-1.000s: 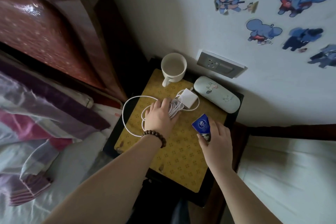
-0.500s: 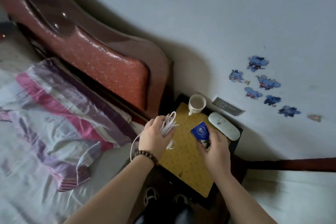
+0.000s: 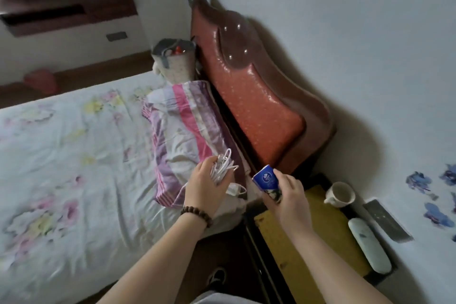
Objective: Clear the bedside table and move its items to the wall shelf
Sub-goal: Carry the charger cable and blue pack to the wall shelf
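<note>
L hand point(image 3: 206, 186), bead bracelet point(image 3: 197, 212) on its wrist, is gripping a bunched white cable point(image 3: 222, 168); loops are sticking out above the fingers and a small white plug point(image 3: 234, 191) is hanging just below, w/ the hand hovering over the striped pillow point(image 3: 182, 131) at the bed's near corner by the headboard. R hand point(image 3: 287, 195) is clutching a blue tissue pack point(image 3: 265, 177) by its lower end, pack tilted, held above the gap btwn bed point(image 3: 74, 155) and bedside table point(image 3: 249, 219), near the table's left edge.

On the table a yellow mat point(image 3: 318, 237) is covering most of the top. A white mug point(image 3: 340, 195) is sitting at the far corner of the mat, handle pointing left, looking empty. A pale glasses case point(image 3: 369, 245) is lying along the table's wall-side edge, right of the mug & apart from it. A grey outlet plate point(image 3: 387, 221) is sitting on the wall just beside the case; blue stickers point(image 3: 419, 181) are showing on the wall past it.

Farther off: the reddish headboard point(image 3: 259, 96) is leaning along the wall behind the pillow. A grey-rimmed bag point(image 3: 176, 61) is standing at the headboard's far end. At far left a dark wood wall shelf point(image 3: 66, 7) is hanging on the opposite wall, blurred; can't tell what's on it.
</note>
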Action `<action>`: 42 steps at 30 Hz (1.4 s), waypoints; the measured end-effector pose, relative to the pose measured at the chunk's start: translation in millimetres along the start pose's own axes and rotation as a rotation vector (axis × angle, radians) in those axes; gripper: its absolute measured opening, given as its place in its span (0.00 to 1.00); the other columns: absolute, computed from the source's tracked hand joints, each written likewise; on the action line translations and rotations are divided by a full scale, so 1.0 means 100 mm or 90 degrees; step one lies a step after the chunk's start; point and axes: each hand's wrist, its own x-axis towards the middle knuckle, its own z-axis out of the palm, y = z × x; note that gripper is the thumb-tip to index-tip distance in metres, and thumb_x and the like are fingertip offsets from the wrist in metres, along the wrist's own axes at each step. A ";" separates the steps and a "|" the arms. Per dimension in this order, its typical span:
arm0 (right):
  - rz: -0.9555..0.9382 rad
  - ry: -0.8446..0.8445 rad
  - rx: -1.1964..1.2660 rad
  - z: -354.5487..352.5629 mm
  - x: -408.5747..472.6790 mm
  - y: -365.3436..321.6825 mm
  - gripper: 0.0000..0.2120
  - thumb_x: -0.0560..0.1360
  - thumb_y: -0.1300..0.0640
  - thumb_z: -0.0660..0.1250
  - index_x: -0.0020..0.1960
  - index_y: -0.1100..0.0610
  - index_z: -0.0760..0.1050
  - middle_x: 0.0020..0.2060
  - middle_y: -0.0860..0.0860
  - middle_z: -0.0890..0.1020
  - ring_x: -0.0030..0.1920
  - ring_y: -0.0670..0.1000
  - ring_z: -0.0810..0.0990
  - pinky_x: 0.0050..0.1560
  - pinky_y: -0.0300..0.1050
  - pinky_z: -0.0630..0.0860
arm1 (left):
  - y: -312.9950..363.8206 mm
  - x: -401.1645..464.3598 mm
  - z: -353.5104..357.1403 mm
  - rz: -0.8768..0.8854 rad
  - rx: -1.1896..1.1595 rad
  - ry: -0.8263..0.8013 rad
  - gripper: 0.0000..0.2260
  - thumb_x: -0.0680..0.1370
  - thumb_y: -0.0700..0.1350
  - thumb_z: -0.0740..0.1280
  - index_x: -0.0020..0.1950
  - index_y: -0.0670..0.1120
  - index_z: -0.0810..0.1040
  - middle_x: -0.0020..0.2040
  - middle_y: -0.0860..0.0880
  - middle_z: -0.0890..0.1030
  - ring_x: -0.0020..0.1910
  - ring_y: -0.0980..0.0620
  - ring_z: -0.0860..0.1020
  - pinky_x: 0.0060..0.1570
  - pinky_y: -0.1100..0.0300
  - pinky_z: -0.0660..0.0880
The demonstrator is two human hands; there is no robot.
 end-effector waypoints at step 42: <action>-0.814 -0.594 0.162 3.86 -3.72 -5.63 0.31 0.69 0.49 0.71 0.69 0.50 0.65 0.59 0.50 0.76 0.59 0.53 0.73 0.52 0.44 0.71 | -2.91 -4.55 -4.88 -0.643 0.178 0.849 0.11 0.74 0.53 0.70 0.54 0.52 0.75 0.47 0.55 0.81 0.44 0.57 0.79 0.40 0.54 0.81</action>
